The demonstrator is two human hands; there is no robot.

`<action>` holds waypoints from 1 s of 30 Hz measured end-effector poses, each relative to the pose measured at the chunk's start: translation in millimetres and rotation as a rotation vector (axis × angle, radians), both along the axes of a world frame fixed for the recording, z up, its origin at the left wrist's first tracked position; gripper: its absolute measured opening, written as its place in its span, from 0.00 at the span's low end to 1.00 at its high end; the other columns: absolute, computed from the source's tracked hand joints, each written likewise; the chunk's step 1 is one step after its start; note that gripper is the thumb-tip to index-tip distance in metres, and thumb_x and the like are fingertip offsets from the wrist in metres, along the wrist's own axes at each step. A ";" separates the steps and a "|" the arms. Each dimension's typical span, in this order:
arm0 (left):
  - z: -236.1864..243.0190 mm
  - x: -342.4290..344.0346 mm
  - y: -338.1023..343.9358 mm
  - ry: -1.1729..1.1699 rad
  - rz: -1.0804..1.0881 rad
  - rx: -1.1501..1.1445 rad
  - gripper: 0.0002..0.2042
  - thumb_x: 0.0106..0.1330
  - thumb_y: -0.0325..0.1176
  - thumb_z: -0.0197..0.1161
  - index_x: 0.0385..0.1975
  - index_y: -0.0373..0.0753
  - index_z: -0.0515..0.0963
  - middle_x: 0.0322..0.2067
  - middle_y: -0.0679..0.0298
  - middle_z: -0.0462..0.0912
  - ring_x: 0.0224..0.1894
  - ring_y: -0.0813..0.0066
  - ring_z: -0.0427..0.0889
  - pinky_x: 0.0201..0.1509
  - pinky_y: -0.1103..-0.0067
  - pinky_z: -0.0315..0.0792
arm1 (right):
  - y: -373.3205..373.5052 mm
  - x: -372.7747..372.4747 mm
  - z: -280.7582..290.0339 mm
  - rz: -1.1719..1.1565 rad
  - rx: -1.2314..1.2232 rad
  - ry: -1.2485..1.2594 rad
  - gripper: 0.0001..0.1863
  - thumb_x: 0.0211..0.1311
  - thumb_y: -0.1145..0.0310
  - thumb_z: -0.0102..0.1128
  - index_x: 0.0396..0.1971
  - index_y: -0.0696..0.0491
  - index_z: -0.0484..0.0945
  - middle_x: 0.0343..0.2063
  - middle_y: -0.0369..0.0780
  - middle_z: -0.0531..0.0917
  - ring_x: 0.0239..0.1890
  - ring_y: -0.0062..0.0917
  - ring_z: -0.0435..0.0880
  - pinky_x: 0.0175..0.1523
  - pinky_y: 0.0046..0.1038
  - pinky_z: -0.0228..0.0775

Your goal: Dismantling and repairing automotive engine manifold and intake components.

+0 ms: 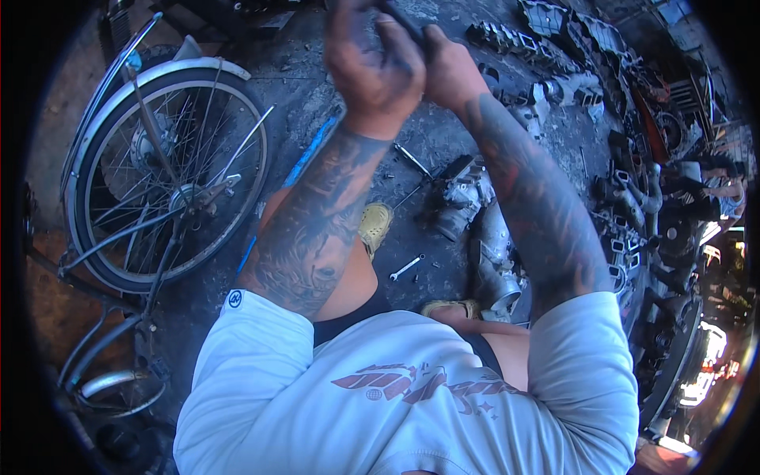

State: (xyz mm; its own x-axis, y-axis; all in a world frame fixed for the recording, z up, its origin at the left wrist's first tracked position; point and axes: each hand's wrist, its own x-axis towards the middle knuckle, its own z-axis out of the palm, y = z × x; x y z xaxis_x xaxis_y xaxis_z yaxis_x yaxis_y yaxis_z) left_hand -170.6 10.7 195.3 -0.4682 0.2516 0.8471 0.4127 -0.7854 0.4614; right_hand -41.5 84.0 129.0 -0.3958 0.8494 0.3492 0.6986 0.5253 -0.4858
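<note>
Both my arms reach forward to the top edge of the view, where the hands come close together. My right hand (453,70) is a fist closed round a dark, narrow, bar-like thing (406,22) that slants up to the left; its kind does not show. Beside it my left hand (378,73) has its fingers curled near the same thing. The upper edge cuts off part of that hand, so what its fingers hold cannot be made out. On the dark floor below lie a combination wrench (407,267), a slim metal tool (413,161) and a grey cast metal part (459,198).
A bicycle wheel (257,178) with its fender stands at the left. Metal pipe-like parts (495,253) lie by my right forearm, and several more engine parts (574,91) spread along the right. My feet in yellow clogs (375,226) are below the arms. Another person (724,194) is at far right.
</note>
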 end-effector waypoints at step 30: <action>-19.3 -16.2 14.8 0.102 0.033 0.050 0.07 0.56 0.22 0.45 0.28 0.32 0.72 0.31 0.57 0.77 0.36 0.69 0.75 0.43 0.78 0.67 | -19.5 71.1 -46.6 -0.088 -0.234 -0.325 0.17 0.61 0.58 0.48 0.39 0.58 0.68 0.32 0.56 0.78 0.38 0.50 0.78 0.42 0.44 0.70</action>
State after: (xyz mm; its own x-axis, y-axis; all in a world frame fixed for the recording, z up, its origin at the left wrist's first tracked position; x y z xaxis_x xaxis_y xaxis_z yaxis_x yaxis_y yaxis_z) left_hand -186.9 25.5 176.0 -0.3864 0.1933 0.9018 0.4813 -0.7918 0.3760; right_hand 29.6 64.5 82.4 -0.3763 0.9264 0.0111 0.8726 0.3584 -0.3319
